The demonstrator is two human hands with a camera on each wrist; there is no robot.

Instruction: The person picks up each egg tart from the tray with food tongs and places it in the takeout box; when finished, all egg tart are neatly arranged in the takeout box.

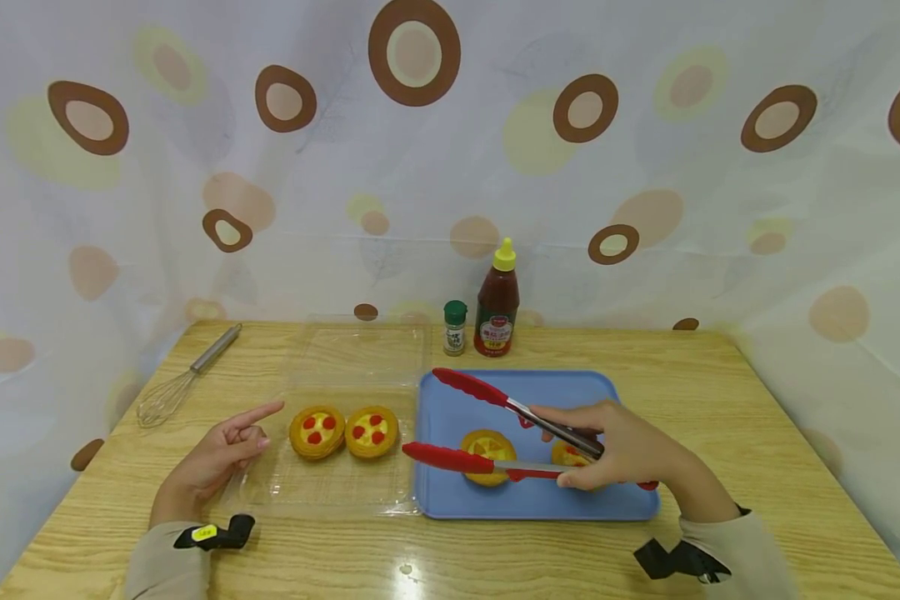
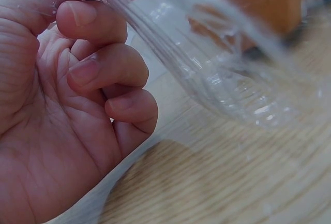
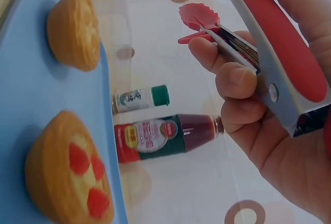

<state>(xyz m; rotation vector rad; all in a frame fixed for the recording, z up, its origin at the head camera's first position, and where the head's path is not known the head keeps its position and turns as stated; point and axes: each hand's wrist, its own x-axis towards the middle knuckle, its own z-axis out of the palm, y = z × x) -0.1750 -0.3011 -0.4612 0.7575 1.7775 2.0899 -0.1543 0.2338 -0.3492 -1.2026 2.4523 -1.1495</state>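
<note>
My left hand (image 1: 213, 458) is at the left rim of the clear plastic container (image 1: 337, 496), index finger extended and the other fingers curled; in the left wrist view the plastic wall (image 2: 176, 63) runs against the thumb and index finger. Two tarts with red pieces (image 1: 317, 432) (image 1: 372, 432) sit side by side inside. My right hand (image 1: 630, 450) grips red-tipped tongs (image 1: 528, 412), spread apart with nothing between them, above the blue tray (image 1: 450, 500). On that tray are a tart with yellow pieces (image 1: 487, 471) and a red-topped tart (image 3: 64, 175), partly hidden by the hand in the head view.
Behind the tray stand a green-capped shaker (image 1: 454, 329) and a red sauce bottle (image 1: 497, 312) with a yellow cap. A whisk (image 1: 187, 379) lies at the back left. The container's clear lid (image 1: 363, 354) is folded back, and a patterned cloth hangs behind the table.
</note>
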